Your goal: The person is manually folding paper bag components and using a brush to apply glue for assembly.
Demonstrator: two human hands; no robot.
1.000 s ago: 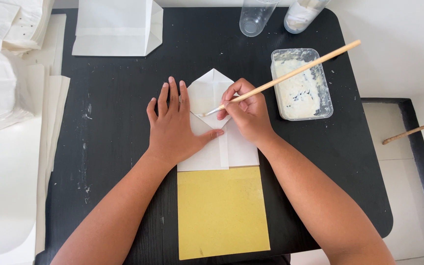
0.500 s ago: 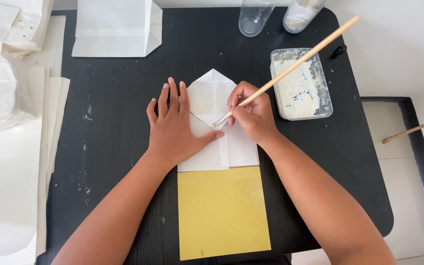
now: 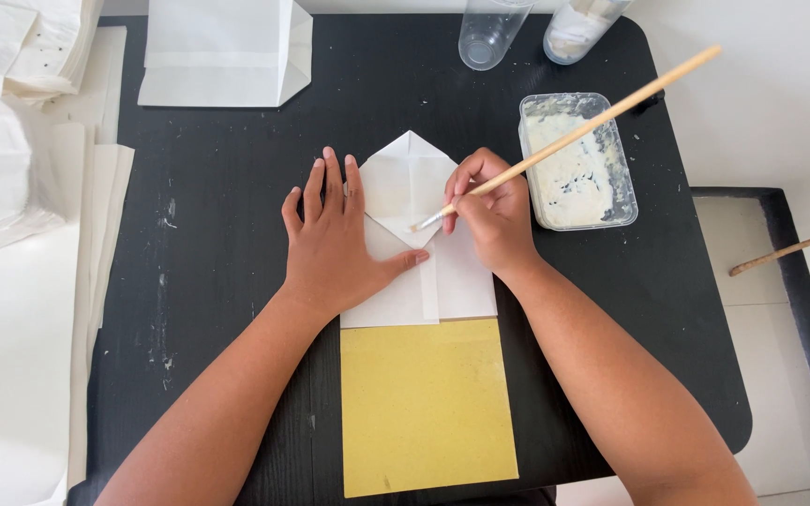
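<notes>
left hand (image 3: 335,245) flat, fingers spread on creased white paper (image 3: 412,187); right hand (image 3: 494,217) pinching slim wooden brush (image 3: 569,137)

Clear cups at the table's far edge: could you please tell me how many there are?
2: an empty clear cup at the far edge, and a second cup right of it holding white material; both are cropped.

Matt white paper bag (image 3: 419,234); wooden brush (image 3: 574,136); clear plastic tray (image 3: 622,159).
</notes>
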